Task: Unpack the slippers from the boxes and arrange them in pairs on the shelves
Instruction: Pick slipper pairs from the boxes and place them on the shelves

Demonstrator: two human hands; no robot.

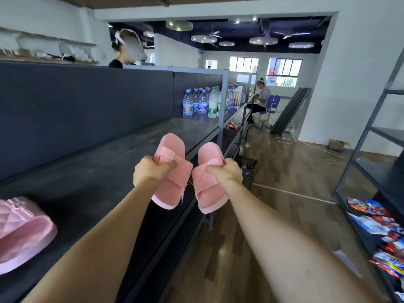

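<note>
Our left hand [150, 169] and right hand [227, 169] each pinch one pink slipper [172, 171] strap; loosening either drops its slipper past the shelf [98, 167] edge below.

White walls [358, 68], wood floor [290, 171], round ceiling lights [263, 40], bright windows [284, 72]

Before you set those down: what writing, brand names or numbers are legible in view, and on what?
Nothing reads cleanly.
Water bottles: blue-and-purple labels with large lettering, too blurred to quote.
Green-labelled bottles: print too small.
Slipper in the left hand: embossed strap mark, unreadable.
Slipper in the right hand: raised strap mark, blurred.
Snack packets on the right-hand rack: lettering illegible.
</note>
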